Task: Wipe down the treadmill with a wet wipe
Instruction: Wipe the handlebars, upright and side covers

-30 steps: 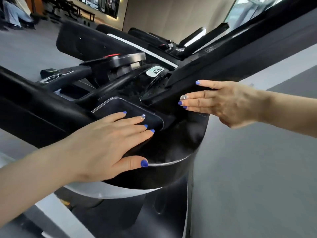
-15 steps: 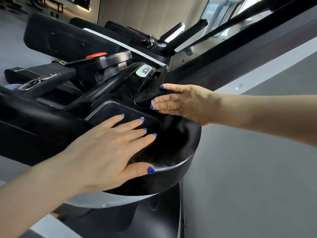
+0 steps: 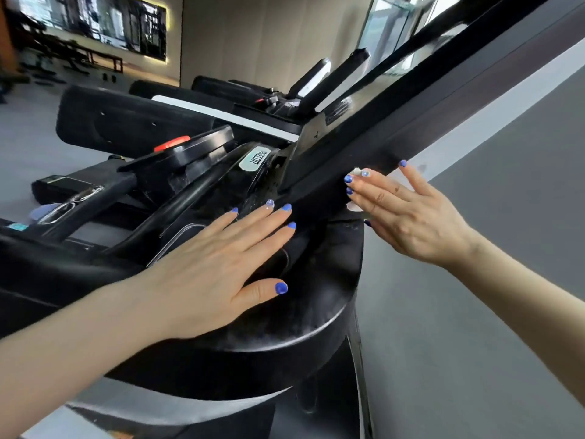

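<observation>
The right hand [image 3: 408, 213] lies flat against the underside edge of the treadmill's [image 3: 316, 315] slanted screen panel [image 3: 364, 144], its fingers [image 3: 380, 191] straight and slightly spread, pressing the wet wipe [image 3: 354, 206] onto the black surface. Only two small white scraps of the wipe show: one just past the fingertips near the panel edge, one beneath the fingers towards the palm. The rest is hidden under the hand, so how it is folded cannot be told.

The left hand [image 3: 209, 264] rests flat on the rounded black console tray, fingers straight and fanned apart, thumb out to the side, holding nothing. Its fingertips reach towards the lower end of the panel, near the right hand's fingertips but apart from them. Beyond the left fingertips sit a pale logo badge [image 3: 254, 160] and a red stop button [image 3: 172, 143].

The wipe is probably light, limp and damp, so it should cling to the plastic and tend to bunch or slide out from under the fingers when dragged. Flat pressure across several fingers seems the sensible hold, with the wipe kept wholly under the pads rather than pinched at a corner. The glossy panel looks hard and slick, so steady pressure should suffice. The left hand looks to be bracing the body.
</observation>
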### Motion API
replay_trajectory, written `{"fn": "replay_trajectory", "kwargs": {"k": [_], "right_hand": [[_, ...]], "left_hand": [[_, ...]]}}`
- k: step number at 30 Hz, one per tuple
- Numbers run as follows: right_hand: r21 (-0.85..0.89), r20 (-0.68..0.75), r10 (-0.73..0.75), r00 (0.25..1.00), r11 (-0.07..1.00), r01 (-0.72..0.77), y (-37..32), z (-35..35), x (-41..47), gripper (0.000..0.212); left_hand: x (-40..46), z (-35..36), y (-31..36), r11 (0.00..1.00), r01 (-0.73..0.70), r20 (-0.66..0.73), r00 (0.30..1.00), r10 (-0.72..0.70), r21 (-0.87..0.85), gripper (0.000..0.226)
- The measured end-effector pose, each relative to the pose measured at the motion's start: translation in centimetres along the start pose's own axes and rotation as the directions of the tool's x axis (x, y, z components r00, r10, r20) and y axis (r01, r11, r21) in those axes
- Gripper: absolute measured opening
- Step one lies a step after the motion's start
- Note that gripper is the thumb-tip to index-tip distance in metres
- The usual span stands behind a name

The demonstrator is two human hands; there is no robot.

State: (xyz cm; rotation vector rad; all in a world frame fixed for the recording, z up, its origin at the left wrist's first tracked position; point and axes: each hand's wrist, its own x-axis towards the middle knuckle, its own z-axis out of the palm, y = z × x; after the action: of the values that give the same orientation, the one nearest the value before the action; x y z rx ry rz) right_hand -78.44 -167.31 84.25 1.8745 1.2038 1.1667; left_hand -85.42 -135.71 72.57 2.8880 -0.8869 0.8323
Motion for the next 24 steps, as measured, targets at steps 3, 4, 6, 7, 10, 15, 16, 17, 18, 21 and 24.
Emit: {"fn": "replay_trajectory", "kwargs": {"k": [3, 4, 6, 7, 10, 15, 16, 17, 18, 21, 24], "right_hand": [[0.052, -0.112, 0.092, 0.989, 0.995, -0.087, -1.2, 1.3, 0.0, 0.048], [0.071, -0.126, 0.118, 0.985, 0.991, -0.109, -1.5, 1.7, -0.1, 0.049], [0.123, -0.141, 0.164, 0.976, 0.981, -0.147, -2.0, 2.2, -0.4, 0.049], [0.137, -0.14, 0.173, 0.975, 0.979, -0.154, -2.1, 2.3, -0.5, 0.048], [0.137, -0.127, 0.163, 0.978, 0.98, -0.145, -1.7, 2.3, -0.3, 0.045], [0.11, -0.148, 0.103, 0.984, 0.99, -0.087, -0.3, 1.4, 2.3, 0.046], [0.106, -0.16, 0.093, 0.983, 0.991, -0.076, 0.1, 1.1, 2.8, 0.047], [0.099, -0.172, 0.092, 0.981, 0.992, -0.076, 0.7, 0.8, 3.0, 0.047], [0.088, -0.185, 0.098, 0.978, 0.993, -0.082, 1.2, 0.6, 3.1, 0.046], [0.085, -0.192, 0.122, 0.974, 0.991, -0.107, 1.0, 0.4, 3.5, 0.046], [0.111, -0.167, 0.072, 0.983, 0.992, -0.054, -1.1, 1.0, 5.0, 0.05]], "left_hand": [[2.4, -1.5, -0.1, 0.999, -0.039, -0.076, 0.996, 0.038, -0.002, 0.078], [3.1, -2.0, -0.1, 0.998, -0.058, -0.108, 0.992, 0.058, 0.006, 0.076], [4.1, -2.5, -0.5, 0.995, -0.09, -0.159, 0.983, 0.097, 0.05, 0.076], [4.5, -2.4, -0.8, 0.993, -0.089, -0.162, 0.982, 0.1, 0.077, 0.075], [5.9, -1.5, -1.8, 0.993, -0.084, -0.154, 0.983, 0.095, 0.078, 0.075], [6.8, 0.8, -2.6, 0.99, -0.13, -0.214, 0.967, 0.139, 0.058, 0.074], [6.8, 0.9, -3.0, 0.986, -0.149, -0.229, 0.96, 0.163, 0.077, 0.074], [6.9, 1.0, -3.3, 0.983, -0.16, -0.235, 0.956, 0.177, 0.089, 0.074], [6.9, 1.1, -3.5, 0.983, -0.16, -0.241, 0.954, 0.177, 0.088, 0.074], [7.0, 1.6, -3.7, 0.987, -0.154, -0.261, 0.952, 0.159, 0.043, 0.075], [7.0, 1.7, -3.8, 0.986, -0.16, -0.257, 0.952, 0.166, 0.045, 0.073]]}}
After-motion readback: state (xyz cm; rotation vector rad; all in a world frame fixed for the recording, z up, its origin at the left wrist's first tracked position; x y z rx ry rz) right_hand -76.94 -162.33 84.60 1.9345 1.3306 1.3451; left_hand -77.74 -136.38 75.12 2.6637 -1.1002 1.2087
